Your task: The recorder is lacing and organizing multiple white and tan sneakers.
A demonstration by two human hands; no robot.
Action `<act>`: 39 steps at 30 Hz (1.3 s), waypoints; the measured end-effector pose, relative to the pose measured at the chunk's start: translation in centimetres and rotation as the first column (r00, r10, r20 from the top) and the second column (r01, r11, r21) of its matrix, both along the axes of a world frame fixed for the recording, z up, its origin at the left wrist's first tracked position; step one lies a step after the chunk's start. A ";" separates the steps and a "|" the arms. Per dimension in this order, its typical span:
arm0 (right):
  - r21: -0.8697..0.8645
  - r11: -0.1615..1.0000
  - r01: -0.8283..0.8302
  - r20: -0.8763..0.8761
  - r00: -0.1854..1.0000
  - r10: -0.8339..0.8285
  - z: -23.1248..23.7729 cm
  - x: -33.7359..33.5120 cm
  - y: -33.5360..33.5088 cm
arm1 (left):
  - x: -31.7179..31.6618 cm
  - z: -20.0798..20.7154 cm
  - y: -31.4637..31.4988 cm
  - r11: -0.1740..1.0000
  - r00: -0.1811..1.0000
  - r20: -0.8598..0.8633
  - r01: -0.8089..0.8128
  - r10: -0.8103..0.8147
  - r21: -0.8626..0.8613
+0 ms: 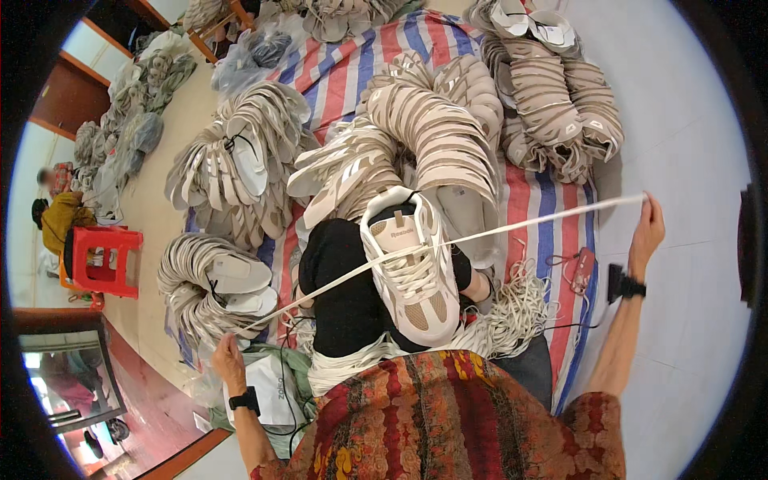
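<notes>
A white and beige sneaker rests on my lap, its toe toward me and its tongue away. A cream shoelace runs through its upper eyelets and is pulled out to both sides. My left hand pinches one end at the lower left, beside a pile of shoe uppers. Far out to the right, above the grey floor, my right hand pinches the other end. Lacing lower on the shoe crosses in several rows. A large heap of loose cream laces lies by my right leg, and more lie across my lap.
Stacked shoe uppers stand ahead, with more stacks at the left and far right, on a striped sheet. A small red object with a cord lies at right. A red stool and a seated person are far left.
</notes>
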State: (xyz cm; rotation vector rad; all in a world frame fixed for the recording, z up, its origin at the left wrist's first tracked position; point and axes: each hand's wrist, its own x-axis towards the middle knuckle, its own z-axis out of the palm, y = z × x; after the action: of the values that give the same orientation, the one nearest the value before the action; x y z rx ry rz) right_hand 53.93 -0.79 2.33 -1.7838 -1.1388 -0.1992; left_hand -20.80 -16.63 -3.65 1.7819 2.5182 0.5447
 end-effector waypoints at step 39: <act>-0.396 0.459 -0.796 -0.458 0.604 0.652 -2.2 -28.7 2.7 | 25.2 4.3 17.5 0.912 0.326 0.877 0.329 -0.352 0.244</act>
State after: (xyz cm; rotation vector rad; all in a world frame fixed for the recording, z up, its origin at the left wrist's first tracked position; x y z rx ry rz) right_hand 25.18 1.91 0.17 -1.5317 -1.8041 0.9789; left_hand 4.40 0.88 0.65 1.3171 1.3026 1.1203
